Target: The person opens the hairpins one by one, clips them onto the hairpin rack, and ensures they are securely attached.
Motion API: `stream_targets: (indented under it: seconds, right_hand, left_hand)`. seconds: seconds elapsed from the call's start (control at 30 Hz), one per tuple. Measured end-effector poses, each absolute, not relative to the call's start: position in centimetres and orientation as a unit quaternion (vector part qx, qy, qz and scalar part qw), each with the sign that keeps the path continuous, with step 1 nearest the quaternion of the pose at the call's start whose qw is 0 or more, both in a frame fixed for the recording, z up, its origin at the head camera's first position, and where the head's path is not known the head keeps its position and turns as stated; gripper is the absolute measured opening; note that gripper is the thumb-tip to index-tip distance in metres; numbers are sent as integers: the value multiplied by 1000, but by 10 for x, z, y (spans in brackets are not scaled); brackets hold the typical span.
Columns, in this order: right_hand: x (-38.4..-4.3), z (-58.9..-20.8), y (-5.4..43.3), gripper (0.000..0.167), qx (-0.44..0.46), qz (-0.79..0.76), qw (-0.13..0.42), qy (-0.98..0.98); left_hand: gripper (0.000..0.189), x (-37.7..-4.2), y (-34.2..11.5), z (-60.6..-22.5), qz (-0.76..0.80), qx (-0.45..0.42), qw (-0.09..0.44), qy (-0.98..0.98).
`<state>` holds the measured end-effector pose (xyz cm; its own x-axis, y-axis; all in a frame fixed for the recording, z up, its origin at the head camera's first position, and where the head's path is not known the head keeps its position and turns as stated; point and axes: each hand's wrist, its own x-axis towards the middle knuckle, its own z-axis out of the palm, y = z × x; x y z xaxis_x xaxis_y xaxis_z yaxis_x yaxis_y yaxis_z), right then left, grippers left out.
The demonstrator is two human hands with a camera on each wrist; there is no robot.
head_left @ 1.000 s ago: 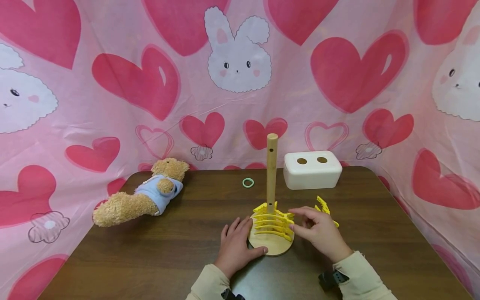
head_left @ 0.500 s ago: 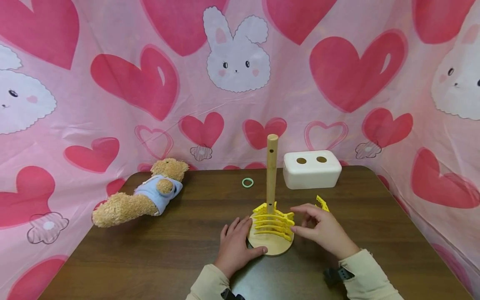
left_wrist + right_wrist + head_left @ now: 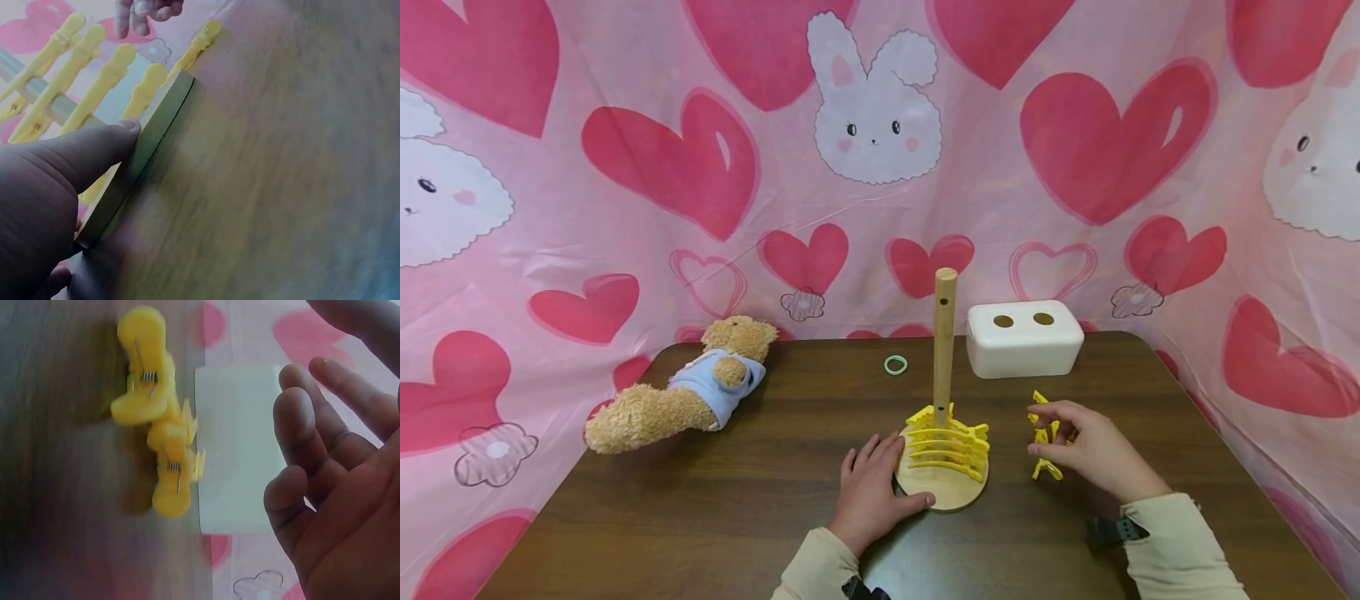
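Yellow spring clips (image 3: 947, 450), several of them, are stacked around the foot of an upright wooden post (image 3: 944, 350) on a round wooden base (image 3: 943, 496). My left hand (image 3: 872, 492) holds the base at its left and near side, its thumb (image 3: 112, 147) at the rim in the left wrist view. My right hand (image 3: 1090, 446) hovers over loose yellow clips (image 3: 1047, 437) lying right of the base. In the right wrist view, bent fingers (image 3: 294, 419) stay apart from those clips (image 3: 156, 412), whose metal springs show, and hold nothing.
A white box (image 3: 1026, 342) with two round holes stands at the back right. The small green ring (image 3: 896, 365) lies behind the post. A teddy bear (image 3: 715, 383) in a blue shirt reclines on the left of the brown table (image 3: 700, 517).
My right hand has drawn away from the clips on the base and moved right, over the loose clips. My left hand has stayed on the base.
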<state>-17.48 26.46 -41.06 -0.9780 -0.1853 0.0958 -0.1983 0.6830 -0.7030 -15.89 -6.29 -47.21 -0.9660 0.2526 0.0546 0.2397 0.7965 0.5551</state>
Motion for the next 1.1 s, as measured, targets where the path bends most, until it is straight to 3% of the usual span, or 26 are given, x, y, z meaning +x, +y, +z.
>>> stream_targets:
  seconds: [0.4,0.73,1.1]
  right_hand:
    - [-182,-424,284,65,51,334,-8,-941]
    - [-189,-431,294,84,-17,316,-79,-945]
    - [-190,-436,316,71,-27,304,-82,-949]
  left_hand:
    - [95,-159,-62,-471,289,127,16,949]
    - [95,-159,-62,-471,285,131,11,949]
    - [95,-159,-62,-472,283,131,6,950]
